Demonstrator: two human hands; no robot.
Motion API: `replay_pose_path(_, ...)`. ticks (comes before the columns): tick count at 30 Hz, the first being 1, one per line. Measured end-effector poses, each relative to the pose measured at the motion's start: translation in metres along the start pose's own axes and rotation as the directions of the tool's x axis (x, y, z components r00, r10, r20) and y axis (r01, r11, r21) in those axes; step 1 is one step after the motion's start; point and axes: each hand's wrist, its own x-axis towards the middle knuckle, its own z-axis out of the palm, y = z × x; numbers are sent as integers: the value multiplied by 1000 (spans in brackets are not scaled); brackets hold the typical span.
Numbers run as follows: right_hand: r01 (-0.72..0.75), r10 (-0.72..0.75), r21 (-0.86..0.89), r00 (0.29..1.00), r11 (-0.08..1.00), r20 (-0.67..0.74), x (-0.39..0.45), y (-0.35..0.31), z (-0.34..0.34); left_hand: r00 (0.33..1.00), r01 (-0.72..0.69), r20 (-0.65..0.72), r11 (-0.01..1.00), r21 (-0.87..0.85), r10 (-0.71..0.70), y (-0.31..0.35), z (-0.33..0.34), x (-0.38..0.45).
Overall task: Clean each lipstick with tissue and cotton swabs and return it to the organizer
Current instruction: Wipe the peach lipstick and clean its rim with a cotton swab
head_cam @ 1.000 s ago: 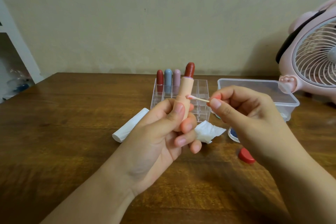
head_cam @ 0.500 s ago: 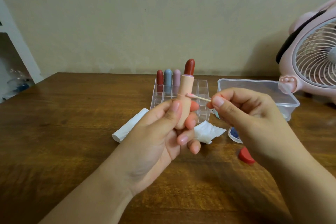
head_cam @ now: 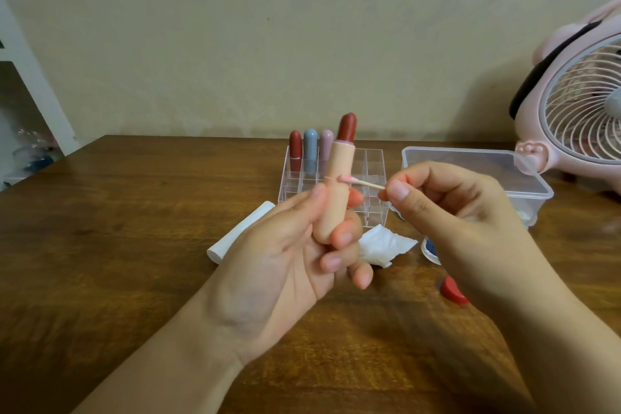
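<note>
Left hand: my left hand (head_cam: 285,255) grips the peach lipstick (head_cam: 336,188) upright by its lower barrel, thumb on one side, fingers curled round the other; the dark red bullet is raised at the top.
Right hand: my right hand (head_cam: 450,212) pinches the wooden stick of a cotton swab (head_cam: 361,182) between thumb and forefinger.
Swab tip: pink-stained, touching the lipstick barrel just above my left thumb.
Organizer: the clear organizer (head_cam: 369,171) stands beyond my left hand, with three capped lipsticks (head_cam: 311,155) in its far row.
Tissue: a crumpled tissue (head_cam: 383,245) lies on the table (head_cam: 117,245) between my hands.
Cap: a red cap (head_cam: 452,291) lies under my right wrist.
</note>
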Motion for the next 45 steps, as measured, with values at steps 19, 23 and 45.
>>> replay_pose_path(19, -20, 20, -17, 1000, 1000, 12, 1, -1, -5, 1000, 9, 5, 1000, 4, -9, -5, -4, 2)
replay_pose_path(23, -13, 13, 39, 1000, 999, 11, -1, -2, 0, 999, 4, 35, 1000, 1, -4, -3, -2, 2)
replay_pose_path(45, 12, -14, 61, 999, 998, 43, -1, 2, 0, 999, 23, 46, 1000, 20, -24, -4, -4, 2)
